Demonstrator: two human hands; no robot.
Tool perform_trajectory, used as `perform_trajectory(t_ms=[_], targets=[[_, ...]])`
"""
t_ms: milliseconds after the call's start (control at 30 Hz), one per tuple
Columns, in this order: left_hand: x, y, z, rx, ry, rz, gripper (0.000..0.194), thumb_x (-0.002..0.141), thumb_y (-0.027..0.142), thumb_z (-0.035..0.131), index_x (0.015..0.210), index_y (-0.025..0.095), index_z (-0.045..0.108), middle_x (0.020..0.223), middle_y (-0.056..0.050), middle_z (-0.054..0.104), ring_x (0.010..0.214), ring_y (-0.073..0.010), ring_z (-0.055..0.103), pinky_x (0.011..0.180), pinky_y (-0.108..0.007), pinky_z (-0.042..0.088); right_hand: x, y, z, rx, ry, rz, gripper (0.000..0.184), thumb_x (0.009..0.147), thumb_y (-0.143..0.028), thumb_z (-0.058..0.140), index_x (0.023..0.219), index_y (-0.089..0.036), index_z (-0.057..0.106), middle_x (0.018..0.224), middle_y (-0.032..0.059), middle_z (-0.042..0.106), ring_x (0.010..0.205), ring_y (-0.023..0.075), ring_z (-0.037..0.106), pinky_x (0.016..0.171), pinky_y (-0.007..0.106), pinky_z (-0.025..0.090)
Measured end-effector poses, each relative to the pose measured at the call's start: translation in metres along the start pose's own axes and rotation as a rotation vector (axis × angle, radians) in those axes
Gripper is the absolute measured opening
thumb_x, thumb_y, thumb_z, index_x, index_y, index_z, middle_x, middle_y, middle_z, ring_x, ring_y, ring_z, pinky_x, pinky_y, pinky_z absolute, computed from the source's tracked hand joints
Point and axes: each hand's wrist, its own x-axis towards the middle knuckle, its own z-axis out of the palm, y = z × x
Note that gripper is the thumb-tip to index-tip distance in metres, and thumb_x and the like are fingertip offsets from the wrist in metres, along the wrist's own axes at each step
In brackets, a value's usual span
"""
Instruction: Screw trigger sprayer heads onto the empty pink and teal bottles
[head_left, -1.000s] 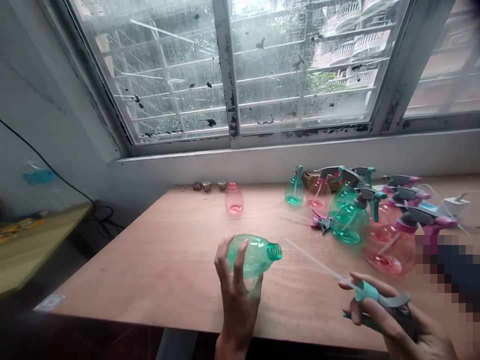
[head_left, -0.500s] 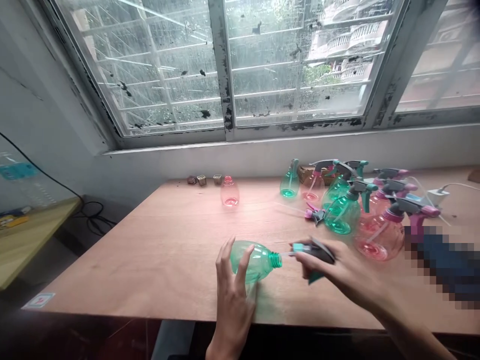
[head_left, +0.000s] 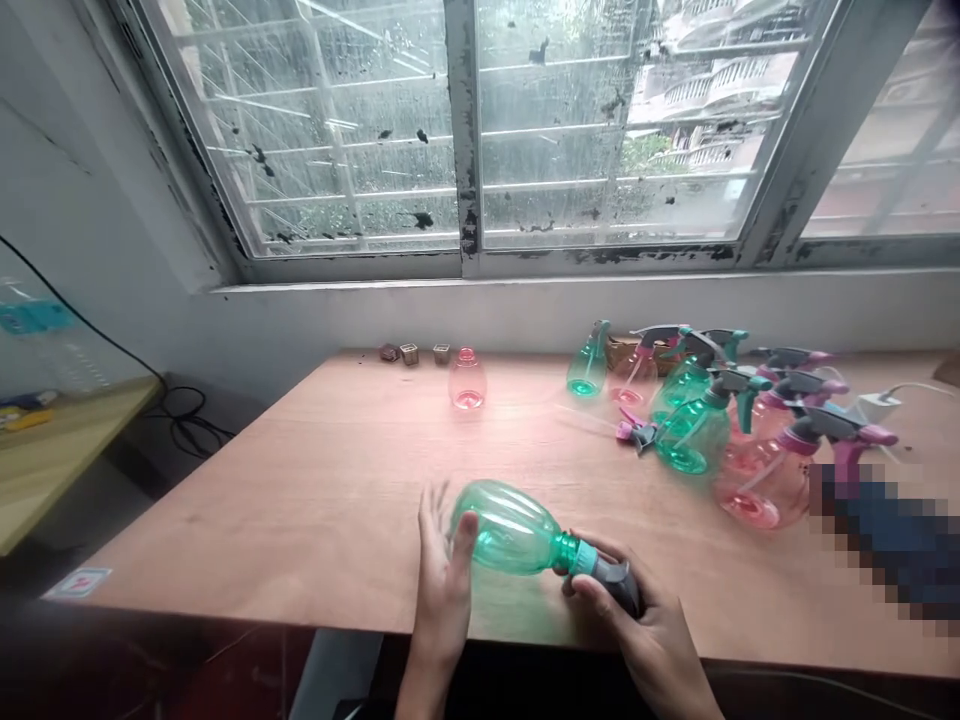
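Note:
A clear green spray bottle point(head_left: 510, 527) lies on its side in the air above the table's front part, its neck pointing right and slightly down. At its round base is my left hand point(head_left: 444, 570), fingers stretched out and apart, thumb by the bottle's side. Whether the palm touches the base I cannot tell. My right hand point(head_left: 649, 625) grips the grey and teal trigger spray head point(head_left: 611, 578), whose collar sits at the bottle's threaded neck. The trigger is mostly hidden by my fingers.
A pink bottle without a head point(head_left: 467, 380) stands toward the back, beside several small cubes point(head_left: 409, 354). At right are several green bottles point(head_left: 691, 435) and pink bottles point(head_left: 761, 485) with spray heads. A loose pink-grey spray head point(head_left: 636, 431) lies nearby. A blurred dark patch point(head_left: 892, 540) covers the right side.
The spray head has moved left and down from apart to meeting the bottle's neck, its tube now out of sight. The bottle has tilted neck-down, and my left fingers have opened away from it.

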Motion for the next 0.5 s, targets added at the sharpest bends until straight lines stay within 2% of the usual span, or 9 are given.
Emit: perform_trajectory(t_ms=[67, 133, 233, 400, 500], targets=[[0.001, 0.009, 0.002, -0.006, -0.117, -0.025, 0.057, 0.094, 0.069, 0.061, 0.138, 0.034, 0.066, 0.146, -0.012, 0.069, 0.141, -0.0362, 0.065, 0.105, -0.045, 0.063, 0.000, 0.003, -0.008, -0.001, 0.000, -0.004, 0.039, 0.078, -0.060, 0.088, 0.106, -0.033, 0.084, 0.083, 0.0047, 0.084, 0.086, 0.0356, 0.081, 0.081, 0.045, 0.068], [-0.001, 0.020, 0.003, -0.012, -0.194, -0.009, 0.051, 0.093, 0.068, 0.066, 0.127, 0.031, 0.072, 0.135, -0.011, 0.075, 0.131, -0.0348, 0.071, 0.105, -0.044, 0.062, 0.000, 0.005, -0.013, -0.002, 0.002, 0.007, 0.039, 0.082, -0.061, 0.085, 0.108, -0.032, 0.083, 0.088, 0.0053, 0.085, 0.087, 0.0347, 0.081, 0.081, 0.045, 0.068], [-0.004, 0.028, 0.003, -0.016, -0.276, 0.028, 0.056, 0.094, 0.061, 0.070, 0.139, 0.029, 0.065, 0.139, -0.010, 0.072, 0.132, -0.0319, 0.069, 0.113, -0.044, 0.056, 0.003, 0.007, -0.019, -0.001, 0.016, 0.042, 0.045, 0.087, -0.062, 0.081, 0.112, -0.024, 0.081, 0.096, 0.0077, 0.085, 0.090, 0.0331, 0.081, 0.083, 0.042, 0.065], [-0.004, 0.023, 0.003, -0.046, -0.340, 0.063, 0.063, 0.097, 0.053, 0.069, 0.150, 0.024, 0.051, 0.149, -0.013, 0.066, 0.135, -0.0315, 0.066, 0.120, -0.049, 0.049, 0.023, 0.010, -0.028, 0.035, -0.062, 0.072, 0.052, 0.088, -0.062, 0.081, 0.114, -0.018, 0.077, 0.083, 0.0050, 0.079, 0.082, 0.0254, 0.075, 0.078, 0.034, 0.061], [-0.005, 0.022, 0.002, -0.045, -0.361, 0.064, 0.064, 0.098, 0.051, 0.070, 0.152, 0.026, 0.046, 0.150, -0.013, 0.065, 0.138, -0.0312, 0.064, 0.121, -0.049, 0.047, 0.032, 0.008, -0.031, 0.124, -0.074, 0.164, 0.055, 0.085, -0.063, 0.084, 0.116, -0.018, 0.074, 0.081, 0.0030, 0.076, 0.080, 0.0233, 0.072, 0.073, 0.033, 0.060]])
